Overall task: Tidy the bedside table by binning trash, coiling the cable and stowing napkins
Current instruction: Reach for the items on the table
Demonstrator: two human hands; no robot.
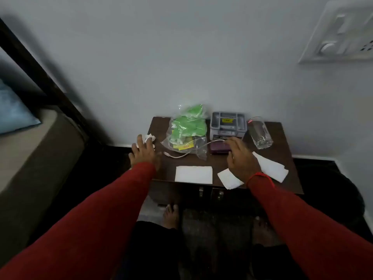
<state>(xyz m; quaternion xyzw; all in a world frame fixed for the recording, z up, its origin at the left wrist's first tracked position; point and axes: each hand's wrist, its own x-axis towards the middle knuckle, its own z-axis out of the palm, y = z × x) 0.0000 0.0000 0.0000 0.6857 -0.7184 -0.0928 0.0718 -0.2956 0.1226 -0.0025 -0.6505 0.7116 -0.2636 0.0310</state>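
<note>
On the dark wooden bedside table [282,138] lie three flat white napkins: one at the front middle [193,174], a smaller one [229,178] beside it, and a third [271,167] at the right. A white cable [181,155] runs under a clear plastic bag [186,131] of green items. A crumpled white paper wad [149,137] sits at the table's left edge. My left hand [144,152] hovers open with its fingertips at the wad. My right hand [241,156] is spread open over a purple case [219,148], touching or just above it.
A grey plastic organiser box [228,124] stands at the back by the wall, with an empty drinking glass [260,132] to its right. A bed with a blue pillow [14,114] lies left. A switch panel [341,33] is on the wall. The table has drawer handles [221,195] below.
</note>
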